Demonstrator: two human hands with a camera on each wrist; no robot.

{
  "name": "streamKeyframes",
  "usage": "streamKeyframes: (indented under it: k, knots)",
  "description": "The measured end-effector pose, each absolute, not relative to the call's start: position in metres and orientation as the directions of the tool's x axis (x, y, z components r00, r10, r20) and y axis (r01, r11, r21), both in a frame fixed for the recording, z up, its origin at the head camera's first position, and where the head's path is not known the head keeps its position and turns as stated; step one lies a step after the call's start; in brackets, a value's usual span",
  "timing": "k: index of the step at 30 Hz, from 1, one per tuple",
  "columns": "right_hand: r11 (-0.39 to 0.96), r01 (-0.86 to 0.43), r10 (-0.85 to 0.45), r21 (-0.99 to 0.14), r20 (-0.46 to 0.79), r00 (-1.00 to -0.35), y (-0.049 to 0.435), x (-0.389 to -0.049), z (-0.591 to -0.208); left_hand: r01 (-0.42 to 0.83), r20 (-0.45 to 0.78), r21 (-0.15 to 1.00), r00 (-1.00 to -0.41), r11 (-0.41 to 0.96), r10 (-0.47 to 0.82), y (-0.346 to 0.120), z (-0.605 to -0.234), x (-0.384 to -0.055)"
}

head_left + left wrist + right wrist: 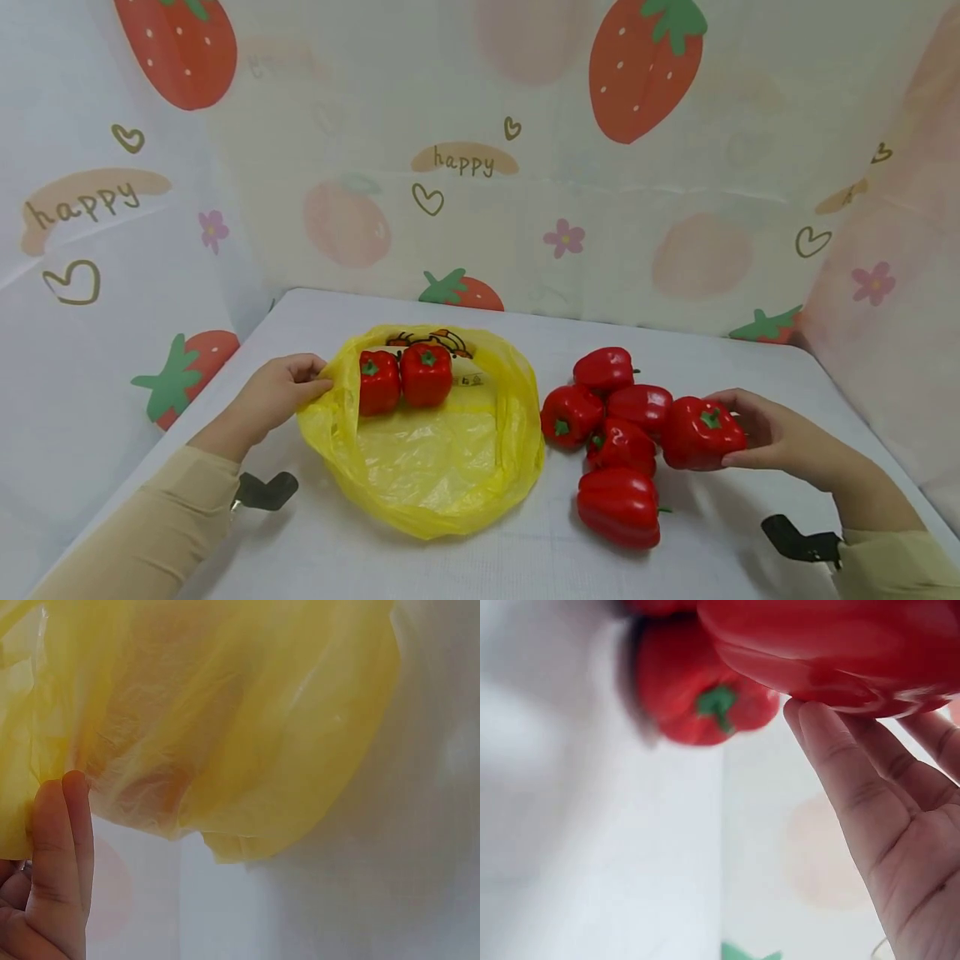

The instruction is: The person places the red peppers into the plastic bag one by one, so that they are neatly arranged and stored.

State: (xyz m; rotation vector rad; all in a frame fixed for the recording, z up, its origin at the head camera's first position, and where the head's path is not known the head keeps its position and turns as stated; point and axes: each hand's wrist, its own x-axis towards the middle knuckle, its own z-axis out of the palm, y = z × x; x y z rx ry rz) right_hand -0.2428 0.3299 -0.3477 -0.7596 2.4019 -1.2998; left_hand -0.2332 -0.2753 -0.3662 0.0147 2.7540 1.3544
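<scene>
A yellow plastic bag [521, 417] lies with its mouth wide on the white table. My left hand [277, 396] pinches the bag's left rim between thumb and fingers, and the left wrist view shows the thin film [300, 712] above those fingertips. Inside, against the bag's far left side, two red bell peppers [426, 383] sit side by side, green stems showing. On the right, my right hand [783, 437] grips another red bell pepper [697, 437] from its right side, thumb in front and fingers behind. That pepper overlaps the pile in the head view.
Several more red bell peppers [637, 408] are bunched between the bag and my right hand, one [618, 507] nearest the front. A printed curtain [480, 225] with strawberries and hearts encloses the back and sides. Black camera mounts [802, 540] jut from both wrists.
</scene>
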Motion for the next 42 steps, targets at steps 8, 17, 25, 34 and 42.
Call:
streamKeyframes:
  k: [8, 17, 25, 34, 42]
  knots:
    - [0.331, -0.391, -0.69, -0.859, 0.062, -0.721, 0.291, -0.254, -0.333, -0.016, -0.051, 0.795, -0.998, 0.606, 0.04, -0.275, -0.364, -0.231]
    - [0.375, -0.369, -0.663, -0.851, 0.033, -0.748, 0.228, -0.267, -0.328, -0.013, -0.042, 0.799, -0.998, 0.601, 0.036, -0.278, -0.364, -0.23]
    - [0.408, -0.326, -0.641, -0.853, -0.013, -0.767, 0.17, -0.273, -0.327, -0.004, -0.036, 0.804, -0.998, 0.594, 0.041, -0.279, -0.365, -0.231]
    - [0.447, -0.311, -0.636, -0.839, -0.053, -0.77, 0.116, -0.281, -0.328, -0.007, -0.039, 0.806, -0.998, 0.592, 0.041, -0.28, -0.365, -0.23]
    - [0.464, -0.354, -0.662, -0.812, -0.052, -0.748, 0.076, -0.288, -0.333, -0.003, -0.032, 0.808, -0.999, 0.589, 0.039, -0.281, -0.366, -0.23]
